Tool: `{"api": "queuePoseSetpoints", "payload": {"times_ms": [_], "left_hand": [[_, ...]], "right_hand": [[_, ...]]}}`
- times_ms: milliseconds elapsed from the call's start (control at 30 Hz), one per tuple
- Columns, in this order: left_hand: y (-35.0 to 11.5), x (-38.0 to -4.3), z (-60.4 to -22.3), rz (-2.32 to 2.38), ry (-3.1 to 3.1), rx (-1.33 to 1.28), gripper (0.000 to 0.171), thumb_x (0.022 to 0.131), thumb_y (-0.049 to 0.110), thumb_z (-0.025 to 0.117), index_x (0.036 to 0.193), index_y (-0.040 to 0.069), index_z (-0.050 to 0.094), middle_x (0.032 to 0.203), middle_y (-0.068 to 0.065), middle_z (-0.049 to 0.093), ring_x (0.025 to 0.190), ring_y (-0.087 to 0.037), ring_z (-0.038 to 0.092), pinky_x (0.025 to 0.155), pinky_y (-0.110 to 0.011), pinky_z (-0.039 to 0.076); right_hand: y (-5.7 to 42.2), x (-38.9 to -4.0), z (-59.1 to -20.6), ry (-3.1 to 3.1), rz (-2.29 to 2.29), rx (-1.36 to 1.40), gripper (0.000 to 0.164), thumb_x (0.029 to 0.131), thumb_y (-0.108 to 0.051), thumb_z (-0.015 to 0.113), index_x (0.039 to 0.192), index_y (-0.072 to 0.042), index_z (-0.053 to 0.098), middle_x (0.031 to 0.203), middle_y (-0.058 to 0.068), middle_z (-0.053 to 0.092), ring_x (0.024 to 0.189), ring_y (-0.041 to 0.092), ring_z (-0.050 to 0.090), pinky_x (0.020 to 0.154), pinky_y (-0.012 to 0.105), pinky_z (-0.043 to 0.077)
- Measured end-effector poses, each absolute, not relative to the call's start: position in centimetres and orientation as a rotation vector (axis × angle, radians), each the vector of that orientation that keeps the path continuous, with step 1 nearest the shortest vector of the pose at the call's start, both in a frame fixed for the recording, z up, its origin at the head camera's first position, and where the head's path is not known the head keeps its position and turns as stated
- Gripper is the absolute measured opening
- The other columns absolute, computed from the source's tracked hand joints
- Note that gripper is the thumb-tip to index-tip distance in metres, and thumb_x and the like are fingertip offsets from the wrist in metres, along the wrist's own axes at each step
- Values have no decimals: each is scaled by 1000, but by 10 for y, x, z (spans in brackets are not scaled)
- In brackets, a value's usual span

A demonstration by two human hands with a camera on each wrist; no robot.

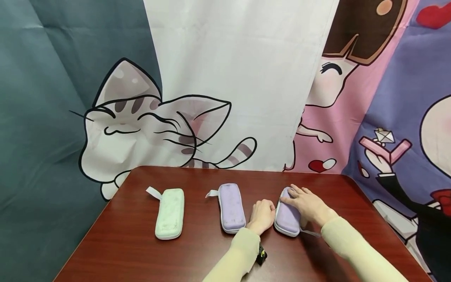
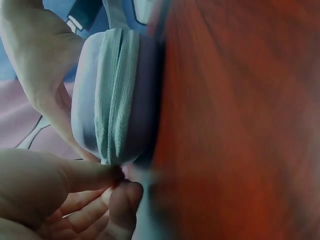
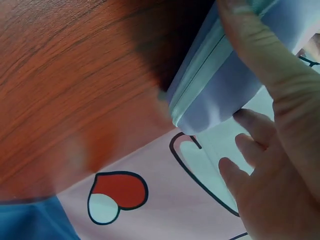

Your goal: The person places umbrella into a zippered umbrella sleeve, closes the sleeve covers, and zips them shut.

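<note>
A purple zippered case (image 1: 288, 216) lies on the right part of the table, a pale fabric strap trailing from its near right corner. My right hand (image 1: 307, 203) grips it from above; the right wrist view has the thumb (image 3: 265, 55) along one side and fingertips at the opposite edge. At the case's left side is my left hand (image 1: 262, 216). In the left wrist view, its thumb and forefinger pinch together right at the end of the pale zip (image 2: 115, 95), and the zip pull is hidden between them. The zip looks closed where it shows.
A second purple case (image 1: 231, 207) lies just left of my left hand, its tab pointing left. Farther left is a pale green case (image 1: 170, 213) with a white tab. A printed cloth (image 1: 239, 78) hangs behind the brown wooden table (image 1: 141, 258).
</note>
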State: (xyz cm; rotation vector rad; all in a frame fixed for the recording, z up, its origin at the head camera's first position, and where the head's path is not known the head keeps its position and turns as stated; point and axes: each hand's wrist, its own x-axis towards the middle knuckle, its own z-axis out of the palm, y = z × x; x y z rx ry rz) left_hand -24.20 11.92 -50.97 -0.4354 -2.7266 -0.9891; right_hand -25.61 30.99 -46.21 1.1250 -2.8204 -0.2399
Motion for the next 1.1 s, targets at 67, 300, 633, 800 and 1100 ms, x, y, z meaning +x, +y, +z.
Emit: {"api": "queuePoseSetpoints", "payload": {"times_ms": [67,300,633,800,1100], "left_hand": [[118,-244,-507,-891,-2756,-463,16,79,6,70,67,16,69,68,4,65,66,-20,65,59,-27,49],[123,-256,-494,-678,-2893,-448,29,84,8,66,57,17,59,67,0,64,70,-21,66,60,-30,50],[115,-269,-489,-601,-2966,-449,31,85,8,66,57,17,56,69,-1,64,74,-21,66,60,-31,50],[107,-275,-489,-569,-2984,-507,32,86,5,65,57,16,55,67,0,61,74,-21,66,61,-30,49],[96,-274,-488,-516,-2952,-519,28,85,1,65,61,14,59,74,-6,67,76,-24,67,64,-31,52]], "right_hand": [[309,-258,-463,-2847,-190,1136,99,36,-24,99,127,-10,62,130,26,55,129,49,41,96,59,39],[311,-260,-465,-2921,-53,1105,96,43,-34,97,126,-2,62,130,27,56,128,50,42,99,61,36],[304,-256,-471,-3012,110,861,92,48,-38,95,127,-3,62,130,29,54,122,46,49,93,57,43],[300,-255,-474,-3007,103,753,95,46,-44,94,125,-2,63,127,31,56,120,45,51,89,56,46],[286,-249,-476,-2980,46,663,90,47,-47,93,119,-1,65,107,24,61,99,41,59,78,53,51]]}}
